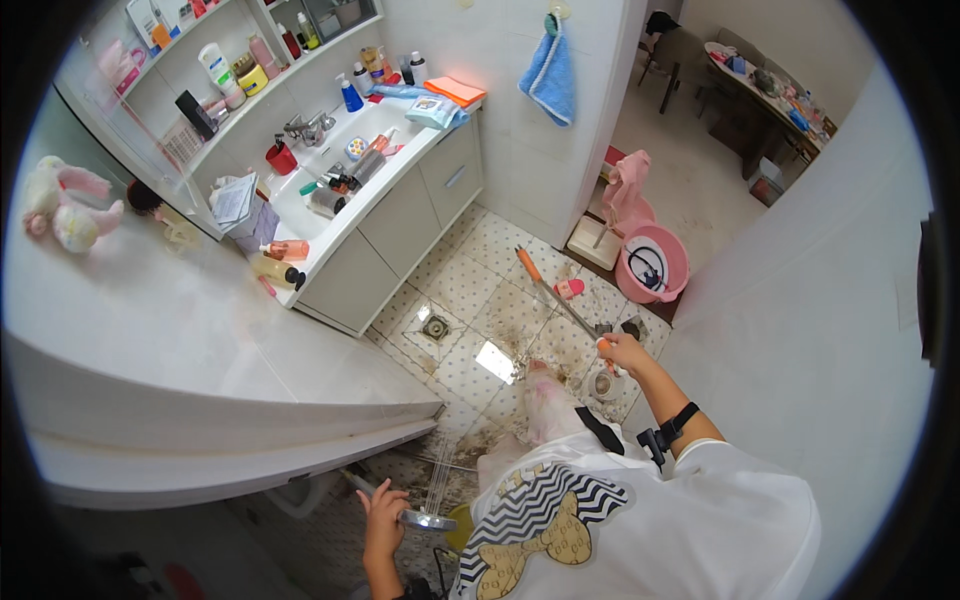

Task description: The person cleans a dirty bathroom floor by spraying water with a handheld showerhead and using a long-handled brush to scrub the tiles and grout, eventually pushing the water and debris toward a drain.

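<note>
My left hand (385, 510) holds a chrome shower head (427, 520), its fingers around the handle. Thin jets of water (441, 469) run from the head toward the dirty floor. In my right hand (624, 352) is a long metal pole (564, 306) with orange grips, slanting over the tiles. The pole's lower end near my legs is partly hidden, so I cannot tell its head. Brown grime and water cover parts of the dotted tile floor (480, 289). A floor drain (434, 327) lies ahead of the shower partition.
A vanity cabinet (397, 232) stands ahead, its sink (300, 206) holding several bottles. A pink slipper (568, 289) and a round pale container (602, 384) sit on the floor. By the doorway is a pink basin (679, 262). A yellow container (459, 526) is beside my body.
</note>
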Available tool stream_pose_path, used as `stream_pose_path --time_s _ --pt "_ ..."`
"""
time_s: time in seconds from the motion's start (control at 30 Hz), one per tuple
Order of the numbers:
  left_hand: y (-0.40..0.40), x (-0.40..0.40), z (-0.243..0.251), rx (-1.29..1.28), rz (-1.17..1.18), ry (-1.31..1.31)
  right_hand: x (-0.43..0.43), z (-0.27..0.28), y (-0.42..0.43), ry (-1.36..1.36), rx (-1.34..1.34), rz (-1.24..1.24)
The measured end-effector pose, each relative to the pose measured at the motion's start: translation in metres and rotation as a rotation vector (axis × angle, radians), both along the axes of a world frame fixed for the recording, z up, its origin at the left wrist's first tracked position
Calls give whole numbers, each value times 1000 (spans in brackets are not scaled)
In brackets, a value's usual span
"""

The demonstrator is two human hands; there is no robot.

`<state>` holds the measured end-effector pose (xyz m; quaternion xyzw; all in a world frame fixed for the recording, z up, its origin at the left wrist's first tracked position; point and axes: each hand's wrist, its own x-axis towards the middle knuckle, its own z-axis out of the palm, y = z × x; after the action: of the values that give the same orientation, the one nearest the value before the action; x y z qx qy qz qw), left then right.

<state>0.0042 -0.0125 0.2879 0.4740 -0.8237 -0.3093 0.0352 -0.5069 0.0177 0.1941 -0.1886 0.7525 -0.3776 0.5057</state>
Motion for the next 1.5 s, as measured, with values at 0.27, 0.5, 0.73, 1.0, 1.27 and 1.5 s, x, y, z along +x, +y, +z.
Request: stream_pose_path --time_s 0.27,0.5,0.73,1.0,1.27,1.5 --pt "-20 -26 -28 130 126 -97 -54 -40 -139 127 -1 78" --pt "-39 -50 -59 243 291 -205 -94 -128 -310 497 -33 462" --pt "-57 -78 -51 370 225 -268 -75 -229 -428 533 129 620" --pt "-50 -78 -68 384 338 -217 -83 -188 -367 434 193 1125" --pt "-42 -74 -90 362 310 -261 -130 -76 -321 29 234 485" --pt "-61 -78 -99 374 439 -236 -91 -262 -440 435 54 687"
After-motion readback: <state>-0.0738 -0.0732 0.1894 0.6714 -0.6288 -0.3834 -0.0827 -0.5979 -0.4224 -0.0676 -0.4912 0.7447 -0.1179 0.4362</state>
